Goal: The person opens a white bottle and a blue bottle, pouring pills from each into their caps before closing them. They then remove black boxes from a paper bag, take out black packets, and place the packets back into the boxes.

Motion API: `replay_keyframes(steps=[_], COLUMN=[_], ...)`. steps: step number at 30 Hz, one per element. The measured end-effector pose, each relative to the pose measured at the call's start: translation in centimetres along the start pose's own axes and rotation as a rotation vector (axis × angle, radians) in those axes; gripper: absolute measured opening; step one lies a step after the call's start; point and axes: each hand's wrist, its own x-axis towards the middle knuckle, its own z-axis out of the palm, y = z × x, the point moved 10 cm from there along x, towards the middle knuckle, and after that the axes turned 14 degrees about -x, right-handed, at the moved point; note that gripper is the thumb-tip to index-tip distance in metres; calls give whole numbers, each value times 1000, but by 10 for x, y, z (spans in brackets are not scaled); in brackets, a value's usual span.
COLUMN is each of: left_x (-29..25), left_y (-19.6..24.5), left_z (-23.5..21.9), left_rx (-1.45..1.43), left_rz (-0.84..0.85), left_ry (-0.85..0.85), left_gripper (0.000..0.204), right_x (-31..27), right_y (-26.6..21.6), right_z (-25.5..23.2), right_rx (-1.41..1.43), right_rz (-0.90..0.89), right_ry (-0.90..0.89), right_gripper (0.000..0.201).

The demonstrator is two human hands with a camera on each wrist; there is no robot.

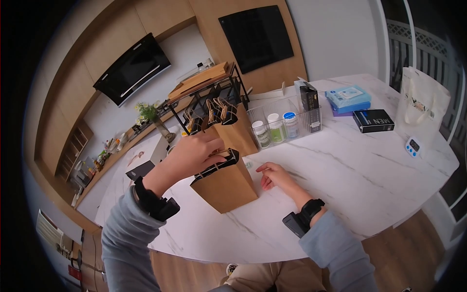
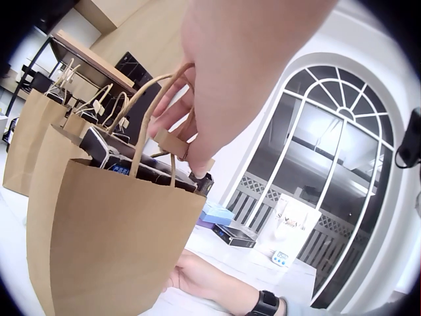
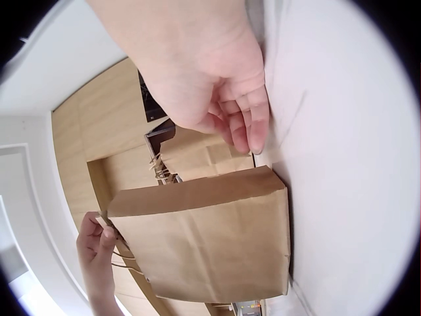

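My left hand (image 1: pixel 193 155) pinches a paper bag (image 1: pixel 227 189) by its handle (image 2: pixel 143 133) | right hand (image 1: pixel 279 178), loosely bent, holds nothing | a sideways tug could tip it, spilling the box (image 2: pixel 120 168)

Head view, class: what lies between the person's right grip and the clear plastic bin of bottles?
Bare white, grey-veined tabletop lies between the right grip and the clear plastic bin; the head view shows this.

On the worktop (image 1: pixel 340 185) there is a clear bin (image 1: pixel 306 130), and three bottles (image 1: pixel 276 129) stand upright inside it. Farther right lie blue packs (image 1: pixel 351 101), with a black box (image 1: pixel 373 120) just beside them. A small timer (image 1: pixel 413 146) is near the white bag (image 1: pixel 422 103). Behind, yellow flowers (image 1: pixel 147 113) stand in a vase.
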Motion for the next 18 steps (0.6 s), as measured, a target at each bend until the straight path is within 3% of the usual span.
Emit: replay_keyframes(steps=[5, 18], left_x=[0, 5], left_y=[9, 23], left_z=[-2, -2], left_rx=[-27, 14], left_rz=[77, 113], left_ry=[91, 114], left_gripper=[16, 14], right_x=[-3, -4], right_y=[-3, -2], right_z=[-3, -3], right_rx=[-28, -28], right_rz=[8, 21], right_ry=[11, -1], right_gripper=[24, 24])
